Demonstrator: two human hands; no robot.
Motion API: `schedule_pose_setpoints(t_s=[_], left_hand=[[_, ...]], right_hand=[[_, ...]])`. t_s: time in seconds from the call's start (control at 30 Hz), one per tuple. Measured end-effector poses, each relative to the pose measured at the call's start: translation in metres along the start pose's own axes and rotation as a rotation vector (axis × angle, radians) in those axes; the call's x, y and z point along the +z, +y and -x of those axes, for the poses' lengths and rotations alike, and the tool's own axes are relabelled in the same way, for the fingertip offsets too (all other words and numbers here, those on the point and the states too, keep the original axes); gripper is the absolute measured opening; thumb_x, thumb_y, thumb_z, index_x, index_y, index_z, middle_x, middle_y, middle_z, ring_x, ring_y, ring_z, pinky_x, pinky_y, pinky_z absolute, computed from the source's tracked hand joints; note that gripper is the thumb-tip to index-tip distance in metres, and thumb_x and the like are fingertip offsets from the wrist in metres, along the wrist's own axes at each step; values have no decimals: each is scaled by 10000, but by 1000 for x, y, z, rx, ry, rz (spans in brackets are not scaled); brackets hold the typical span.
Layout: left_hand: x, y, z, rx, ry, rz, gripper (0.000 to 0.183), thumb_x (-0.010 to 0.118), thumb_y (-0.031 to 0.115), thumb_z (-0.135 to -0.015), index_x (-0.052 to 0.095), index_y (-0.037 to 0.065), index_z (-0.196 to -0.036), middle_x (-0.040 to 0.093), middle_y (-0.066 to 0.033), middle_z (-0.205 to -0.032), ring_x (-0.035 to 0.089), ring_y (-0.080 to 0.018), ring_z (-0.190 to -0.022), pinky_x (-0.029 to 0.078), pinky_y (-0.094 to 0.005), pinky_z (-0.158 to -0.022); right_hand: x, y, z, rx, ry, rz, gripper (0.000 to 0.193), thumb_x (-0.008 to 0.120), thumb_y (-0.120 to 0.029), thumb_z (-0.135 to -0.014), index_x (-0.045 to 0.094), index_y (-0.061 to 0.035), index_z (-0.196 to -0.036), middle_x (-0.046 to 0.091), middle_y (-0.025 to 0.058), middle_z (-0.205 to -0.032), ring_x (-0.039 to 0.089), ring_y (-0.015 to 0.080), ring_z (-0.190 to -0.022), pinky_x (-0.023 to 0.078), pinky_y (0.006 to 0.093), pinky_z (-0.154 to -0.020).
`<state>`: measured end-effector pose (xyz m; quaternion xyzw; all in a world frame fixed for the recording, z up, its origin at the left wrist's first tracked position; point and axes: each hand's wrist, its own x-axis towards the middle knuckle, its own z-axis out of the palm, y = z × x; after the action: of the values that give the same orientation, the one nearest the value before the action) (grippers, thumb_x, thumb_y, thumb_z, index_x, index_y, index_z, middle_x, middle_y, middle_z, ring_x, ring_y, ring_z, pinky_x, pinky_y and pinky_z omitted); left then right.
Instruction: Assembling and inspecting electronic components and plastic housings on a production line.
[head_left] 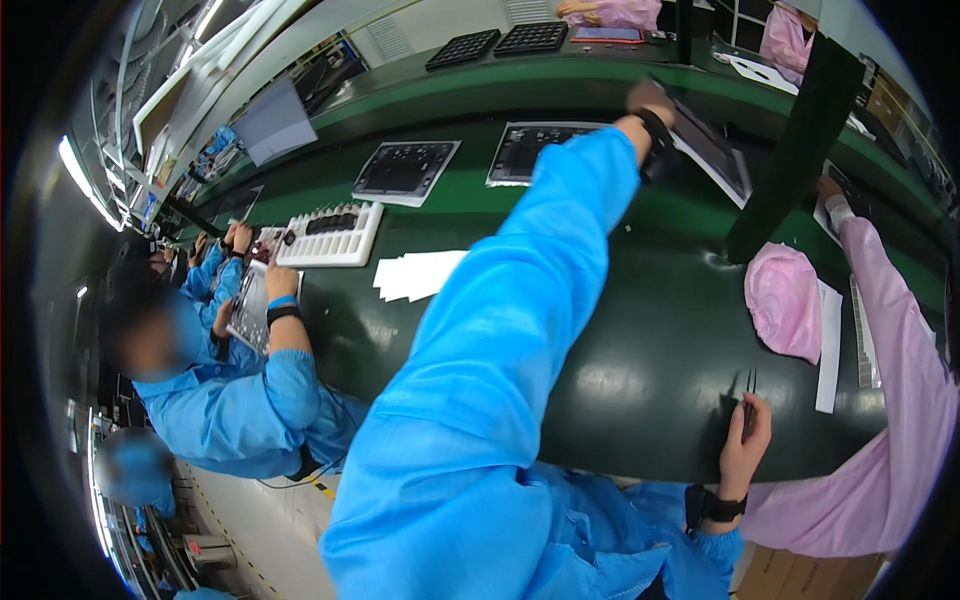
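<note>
My left arm stretches far across the bench. At its end my left hand (651, 99), somewhat blurred, grips the upper left edge of a dark flat panel with a pale border (708, 148). That panel lies askew over the green belt; its underside is hidden. Low on the right, my right hand (745, 440) is closed around dark tweezers (750, 398), tips pointing away from me. Under my left forearm, a circuit-covered panel (530, 150) is partly hidden. Another such panel (405, 172) rests on the belt farther left.
White sheets (420, 275) and a white slotted rack (330, 236) lie left. A co-worker in blue (240, 400) handles a panel there. A green post (800, 150), pink cloth cap (782, 300) and white strip (828, 350) stand right, beside a co-worker's pink sleeve (890, 290). Black trays (530, 38) sit behind.
</note>
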<state>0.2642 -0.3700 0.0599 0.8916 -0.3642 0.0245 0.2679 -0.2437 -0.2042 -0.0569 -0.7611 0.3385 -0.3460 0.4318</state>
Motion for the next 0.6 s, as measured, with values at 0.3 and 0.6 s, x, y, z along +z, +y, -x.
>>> schedule_pose_setpoints(t_s=[0.3, 0.6], left_hand=[[-217, -121, 170, 198, 427, 214, 262, 504, 49, -866, 668, -57, -1040, 699, -213, -914, 665, -335, -831, 526, -390, -769], [-220, -121, 405, -172, 107, 1024, 365, 492, 121, -999, 530, -67, -1309, 617, -116, -1221, 562, -158, -1086, 438, -279, -950]], right_hand=[[16, -25, -4, 115, -77, -354, 186, 544, -65, -971, 593, 10, -1133, 598, 67, -1000, 599, 152, -903, 469, 252, -832], [75, -24, 3, 460, -264, -1262, 333, 540, -234, -991, 531, -73, -1282, 605, 125, -1205, 602, 316, -1102, 480, 444, -969]])
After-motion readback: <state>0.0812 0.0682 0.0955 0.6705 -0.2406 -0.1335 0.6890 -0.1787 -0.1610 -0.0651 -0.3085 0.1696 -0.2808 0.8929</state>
